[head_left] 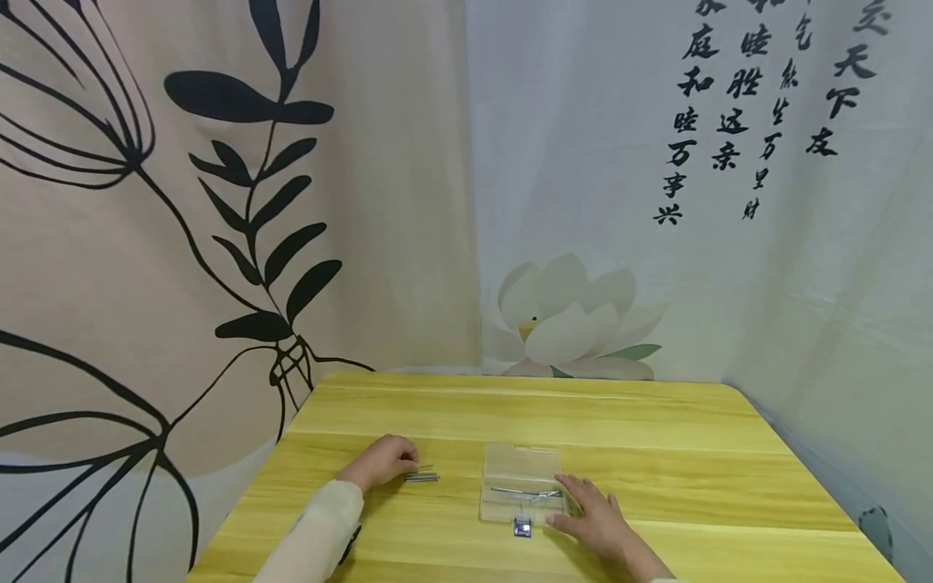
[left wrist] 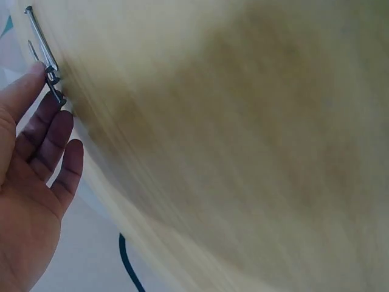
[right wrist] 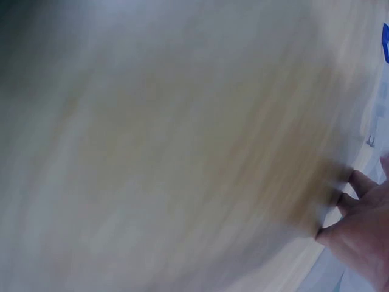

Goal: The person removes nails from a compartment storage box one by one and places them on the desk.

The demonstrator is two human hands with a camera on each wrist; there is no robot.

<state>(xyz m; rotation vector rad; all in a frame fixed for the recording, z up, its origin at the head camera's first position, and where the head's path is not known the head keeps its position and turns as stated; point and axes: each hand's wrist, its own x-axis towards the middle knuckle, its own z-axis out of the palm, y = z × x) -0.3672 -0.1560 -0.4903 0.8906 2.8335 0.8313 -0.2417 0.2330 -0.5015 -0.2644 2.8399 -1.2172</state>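
Note:
In the head view my left hand (head_left: 386, 460) pinches a thin metal nail (head_left: 426, 466) between thumb and fingers. Just under it, a few more nails (head_left: 421, 478) lie side by side on the wooden table. The left wrist view shows the pinched nail (left wrist: 58, 95) sticking out past the thumb, beside a longer one (left wrist: 40, 33). A clear plastic box (head_left: 497, 513) lies with its lid folded back, and several nails (head_left: 528, 493) are inside. My right hand (head_left: 594, 518) rests at the box's right side, fingers spread, fingertips right at its edge.
A small blue label (head_left: 522, 527) is at the box's front edge. The wooden table (head_left: 656, 453) reaches back to a printed curtain (head_left: 408, 202) with plant drawings and dark writing.

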